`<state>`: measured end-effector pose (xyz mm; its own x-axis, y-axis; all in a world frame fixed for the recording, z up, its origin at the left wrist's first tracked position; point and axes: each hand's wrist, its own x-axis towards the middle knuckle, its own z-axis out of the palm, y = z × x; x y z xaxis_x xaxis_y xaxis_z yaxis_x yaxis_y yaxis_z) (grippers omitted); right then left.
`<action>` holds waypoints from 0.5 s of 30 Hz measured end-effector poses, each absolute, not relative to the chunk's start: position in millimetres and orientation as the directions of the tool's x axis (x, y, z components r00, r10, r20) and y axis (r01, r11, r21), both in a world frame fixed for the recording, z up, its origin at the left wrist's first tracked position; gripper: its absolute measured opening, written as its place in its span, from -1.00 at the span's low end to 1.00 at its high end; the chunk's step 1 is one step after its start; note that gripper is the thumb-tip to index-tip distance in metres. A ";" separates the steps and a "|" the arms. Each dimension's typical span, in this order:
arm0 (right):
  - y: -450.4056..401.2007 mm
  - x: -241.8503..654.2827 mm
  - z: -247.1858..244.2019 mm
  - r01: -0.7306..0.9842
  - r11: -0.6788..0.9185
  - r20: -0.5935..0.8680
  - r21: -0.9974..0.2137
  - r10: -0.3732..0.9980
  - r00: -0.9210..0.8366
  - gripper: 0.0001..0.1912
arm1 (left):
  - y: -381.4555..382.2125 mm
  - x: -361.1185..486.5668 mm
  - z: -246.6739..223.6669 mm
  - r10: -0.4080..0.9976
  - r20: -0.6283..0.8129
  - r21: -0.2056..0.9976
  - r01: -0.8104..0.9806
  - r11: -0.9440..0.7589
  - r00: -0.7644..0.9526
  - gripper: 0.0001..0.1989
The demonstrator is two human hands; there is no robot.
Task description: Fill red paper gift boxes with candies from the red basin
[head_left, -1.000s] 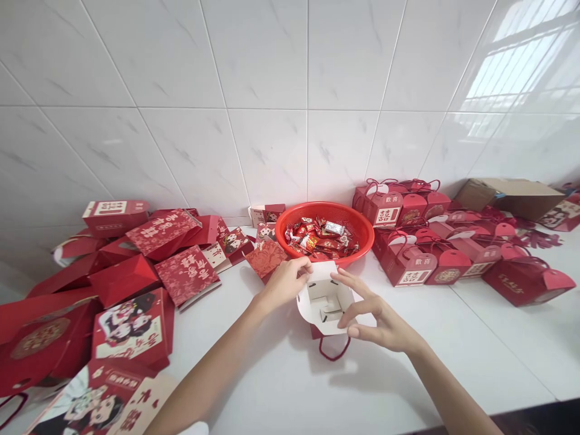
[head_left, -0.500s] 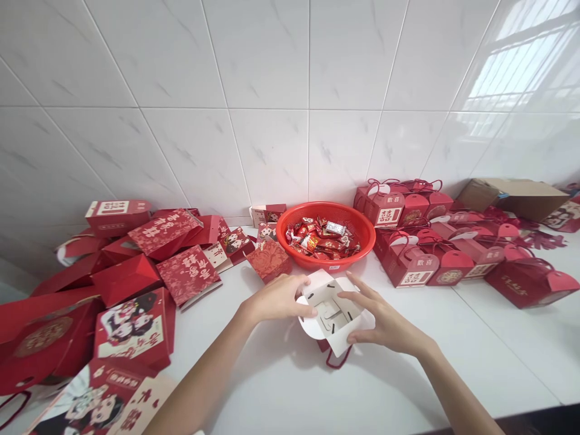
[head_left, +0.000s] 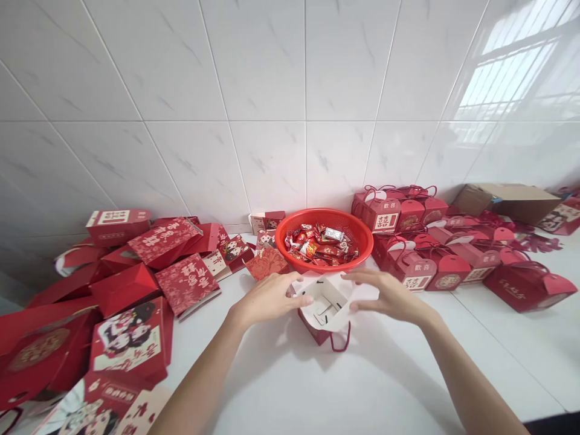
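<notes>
A small red gift box (head_left: 324, 305) stands in front of me with its top flaps folded outward, showing its white inside. Dark slits mark its inner walls, and a dark red cord handle (head_left: 342, 343) hangs at the near side. My left hand (head_left: 267, 300) holds the left flap, its thumb lying over the white edge. Around the right flap, my right hand (head_left: 392, 296) curves with thumb and fingers on the card. Just behind the box is a red plastic basket (head_left: 290, 260) of wrapped candies (head_left: 324, 244).
Red boxes and flat cartons (head_left: 131, 290) are piled at the left. Closed red boxes with cord handles (head_left: 412, 266) stand in rows at the right, near a brown cardboard box (head_left: 512, 199). A tiled wall (head_left: 267, 163) bounds the white counter (head_left: 290, 393).
The box has turned, and its red outer side and cord handle show more at the front. Both hands have shifted with it; the right hand has moved up and outward.
</notes>
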<state>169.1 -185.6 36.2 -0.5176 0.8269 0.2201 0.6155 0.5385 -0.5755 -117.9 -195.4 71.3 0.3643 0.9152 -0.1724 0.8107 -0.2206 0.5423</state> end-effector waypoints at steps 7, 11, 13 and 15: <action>-72.8 125.2 54.8 0.772 0.461 0.118 -0.438 0.880 -0.459 -0.87 | -173.2 -113.3 79.3 0.953 0.086 0.613 0.739 -0.281 0.291 -0.60; -26.9 87.0 32.1 0.790 0.408 -0.027 -0.458 0.882 -0.471 -0.88 | -167.1 -114.6 71.0 0.941 0.067 0.659 0.693 -0.291 0.331 -0.66; -16.3 77.4 23.3 0.775 0.373 -0.080 -0.511 0.877 -0.475 -0.77 | -165.0 -118.8 64.9 0.930 0.044 0.690 0.662 -0.292 0.364 -0.66; -11.3 76.3 19.2 0.733 0.337 -0.098 -0.591 0.872 -0.480 -0.74 | -162.0 -123.1 59.2 0.926 0.042 0.715 0.636 -0.291 0.376 -0.66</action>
<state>76.3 -11.3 19.2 -0.4800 0.8718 -0.0981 0.7328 0.3370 -0.5912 -123.1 -162.0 59.2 0.3765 0.9255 0.0416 0.6355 -0.2906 0.7153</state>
